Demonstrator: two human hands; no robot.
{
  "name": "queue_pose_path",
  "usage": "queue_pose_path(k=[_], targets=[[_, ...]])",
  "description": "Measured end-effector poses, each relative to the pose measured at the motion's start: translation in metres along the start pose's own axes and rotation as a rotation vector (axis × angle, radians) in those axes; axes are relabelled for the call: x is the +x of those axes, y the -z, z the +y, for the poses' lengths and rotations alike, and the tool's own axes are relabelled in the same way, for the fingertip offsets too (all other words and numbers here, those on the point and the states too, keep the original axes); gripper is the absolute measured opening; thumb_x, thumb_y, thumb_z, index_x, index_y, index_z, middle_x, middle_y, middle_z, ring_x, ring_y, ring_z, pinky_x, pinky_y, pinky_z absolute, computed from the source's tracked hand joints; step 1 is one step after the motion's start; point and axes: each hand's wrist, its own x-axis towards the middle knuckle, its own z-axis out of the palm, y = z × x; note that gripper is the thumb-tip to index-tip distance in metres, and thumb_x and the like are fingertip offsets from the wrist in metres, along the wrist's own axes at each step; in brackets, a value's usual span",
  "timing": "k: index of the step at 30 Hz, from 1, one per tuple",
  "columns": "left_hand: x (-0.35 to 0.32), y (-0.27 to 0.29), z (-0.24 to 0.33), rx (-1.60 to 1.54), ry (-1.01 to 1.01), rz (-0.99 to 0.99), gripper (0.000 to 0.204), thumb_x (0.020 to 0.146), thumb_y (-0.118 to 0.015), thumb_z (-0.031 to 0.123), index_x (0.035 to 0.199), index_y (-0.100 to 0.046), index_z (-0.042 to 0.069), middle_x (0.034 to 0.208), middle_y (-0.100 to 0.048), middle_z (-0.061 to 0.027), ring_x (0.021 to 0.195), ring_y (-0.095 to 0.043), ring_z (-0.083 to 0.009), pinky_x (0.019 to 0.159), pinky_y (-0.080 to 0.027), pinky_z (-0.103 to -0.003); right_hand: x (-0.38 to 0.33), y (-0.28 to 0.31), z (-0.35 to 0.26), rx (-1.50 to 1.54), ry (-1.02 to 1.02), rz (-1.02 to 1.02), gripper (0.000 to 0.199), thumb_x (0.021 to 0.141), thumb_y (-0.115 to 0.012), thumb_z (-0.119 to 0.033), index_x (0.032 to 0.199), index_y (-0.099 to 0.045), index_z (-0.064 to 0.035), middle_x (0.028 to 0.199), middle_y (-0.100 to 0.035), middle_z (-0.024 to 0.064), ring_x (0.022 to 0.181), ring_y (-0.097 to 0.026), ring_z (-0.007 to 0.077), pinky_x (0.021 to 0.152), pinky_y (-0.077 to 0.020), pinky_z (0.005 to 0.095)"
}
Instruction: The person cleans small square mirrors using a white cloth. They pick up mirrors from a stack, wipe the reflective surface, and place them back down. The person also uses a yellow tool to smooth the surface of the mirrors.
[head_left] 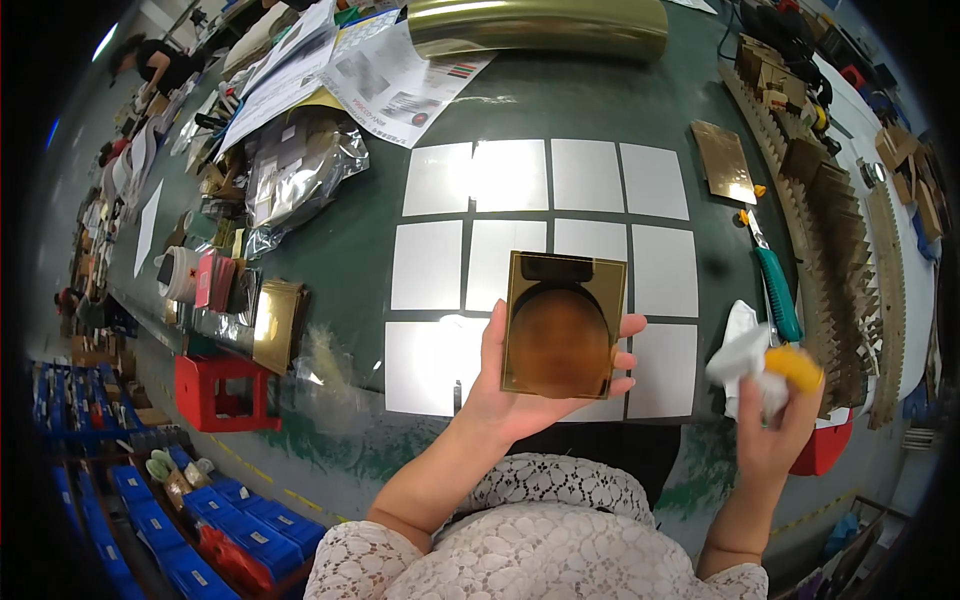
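Note:
My left hand [487, 385] holds a square gold, mirror-like plate [522, 345] by its side edges, fingers curled behind it. Dark and orange-brown reflections fill its face. Below the plate lie several white rectangular sheets [583, 175] in a neat grid of rows. To the right, my right hand [775, 430] is raised near the table edge, its fingers closed on a crumpled white cloth [738, 360]. Something yellow and soft-looking [797, 368] shows at those fingertips; motion blur hides what it is. Another white cloth [733, 318] lies just beyond this hand.
A green-handled tool [778, 295] and a gold plate [724, 162] lie at right, beside long toothed strips [815, 230]. A gold film roll [540, 28] and papers [400, 80] are at the back. Gold plates [277, 325] sit at left, above a red stool [212, 392].

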Motion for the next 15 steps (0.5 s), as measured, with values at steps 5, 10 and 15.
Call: queue_pose_path(k=[5,10,15], targets=[[0.003,-0.012,-0.007,0.419,-0.023,0.206,0.105,0.077,-0.042,0.083,0.149,-0.025,0.008,0.145,-0.034,-0.0267,0.123,-0.048,-0.0384,0.103,-0.040,-0.053,-0.013,-0.010,-0.032,0.148,0.252,-0.422,0.036,0.072,-0.074,-0.003,0.106,-0.061,-0.0023,0.088,-0.058,0.0093,0.071,-0.054,0.0263,0.065,-0.0419,0.0353],[0.001,-0.014,-0.009,0.596,-0.021,0.091,0.112,0.074,-0.041,0.086,0.147,-0.026,0.001,0.141,-0.039,-0.0260,0.132,-0.041,-0.0375,0.107,-0.038,-0.049,-0.017,-0.031,-0.038,0.131,0.301,-0.400,0.041,0.069,-0.079,-0.003,0.105,-0.061,0.0002,0.087,-0.059,0.0093,0.069,-0.054,0.0262,0.060,-0.0402,0.0363],[0.002,-0.008,-0.012,0.713,-0.027,0.085,0.116,0.069,-0.043,0.089,0.145,-0.030,0.002,0.137,-0.043,-0.0233,0.132,-0.041,-0.0360,0.107,-0.039,-0.047,-0.019,-0.037,-0.036,0.080,0.307,-0.415,0.038,0.070,-0.079,-0.003,0.102,-0.061,0.0007,0.086,-0.059,0.0092,0.068,-0.055,0.0256,0.059,-0.0394,0.0364]])
